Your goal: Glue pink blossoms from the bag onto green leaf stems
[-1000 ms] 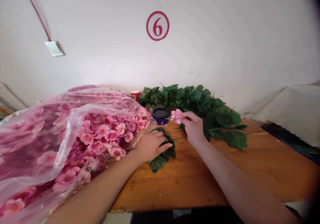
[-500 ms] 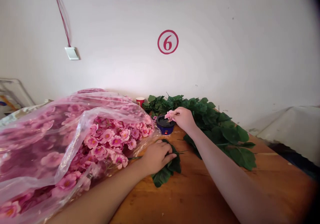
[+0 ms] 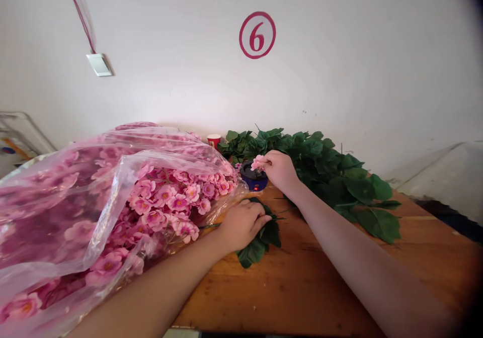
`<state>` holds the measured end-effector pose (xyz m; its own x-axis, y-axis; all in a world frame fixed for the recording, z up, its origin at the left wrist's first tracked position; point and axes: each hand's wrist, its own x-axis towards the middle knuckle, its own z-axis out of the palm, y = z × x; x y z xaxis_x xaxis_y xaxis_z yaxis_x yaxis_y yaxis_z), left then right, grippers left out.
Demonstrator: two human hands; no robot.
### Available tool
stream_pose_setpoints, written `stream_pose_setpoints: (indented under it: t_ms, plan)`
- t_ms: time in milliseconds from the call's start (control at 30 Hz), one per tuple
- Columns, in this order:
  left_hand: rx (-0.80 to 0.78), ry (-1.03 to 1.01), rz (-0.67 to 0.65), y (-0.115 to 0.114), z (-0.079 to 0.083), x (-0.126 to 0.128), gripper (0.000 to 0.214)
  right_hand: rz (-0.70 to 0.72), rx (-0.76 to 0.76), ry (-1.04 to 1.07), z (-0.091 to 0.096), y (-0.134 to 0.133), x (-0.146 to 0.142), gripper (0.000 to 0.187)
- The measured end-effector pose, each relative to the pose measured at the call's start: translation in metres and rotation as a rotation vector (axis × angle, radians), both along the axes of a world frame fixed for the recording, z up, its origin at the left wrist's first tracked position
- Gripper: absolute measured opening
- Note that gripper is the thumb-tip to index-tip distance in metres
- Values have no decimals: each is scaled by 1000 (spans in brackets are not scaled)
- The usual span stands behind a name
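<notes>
Between the fingertips of my right hand (image 3: 279,171) is a small pink artificial flower (image 3: 258,162), held just over a round blue pot (image 3: 254,179) with a dark inside and a small red light on its front. My left hand (image 3: 243,223) rests on a sprig of green artificial leaves (image 3: 253,251), its fingers curled round it. A thin stem sticks out on the left of that hand. Part of the leaves lies hidden under the palm.
A clear plastic bag (image 3: 113,197) full of pink artificial flowers (image 3: 177,202) covers the left side of the wooden table (image 3: 320,282). Green leaf sprigs (image 3: 324,169) are heaped at the back right. A red paper cup (image 3: 214,141) stands by the wall.
The view has tilted down a little, so the scene sits differently in the frame. My right hand keeps the pink flower at the pot, and my left hand stays on the leaves.
</notes>
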<state>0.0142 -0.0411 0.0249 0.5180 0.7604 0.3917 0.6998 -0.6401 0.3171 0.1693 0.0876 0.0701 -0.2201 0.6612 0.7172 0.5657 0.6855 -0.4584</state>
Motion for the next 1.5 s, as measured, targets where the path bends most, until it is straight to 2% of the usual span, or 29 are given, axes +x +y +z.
stream_pose_setpoints:
  t_ms: [267,467,767,967,1100,1200,1300,1400,1500]
  plan:
    - [79,61,28,-2,1,-2,32,-36,-11,-42,6,-4,2,16]
    - [92,80,17,-2,1,-2,31,-50,-120,-36,13,-10,1,9]
    - [117,56,-5,-1,-1,0,29,-23,-198,33,22,-16,1,5]
    - [107,26,35,0,1,-3,27,-34,-233,116,33,-18,12,12]
    - [73,-21,87,4,1,-8,27,25,-274,192,37,-35,28,18]
    - [46,-63,83,10,-2,-11,28,71,-324,309,31,-53,47,25]
    - [11,-81,58,14,-2,-13,29,115,-349,402,16,-64,70,26]
    - [-6,-83,62,17,-1,-13,29,202,-407,537,-1,-66,88,26]
    - [-36,-94,62,18,1,-12,29,250,-475,619,-12,-64,94,23]
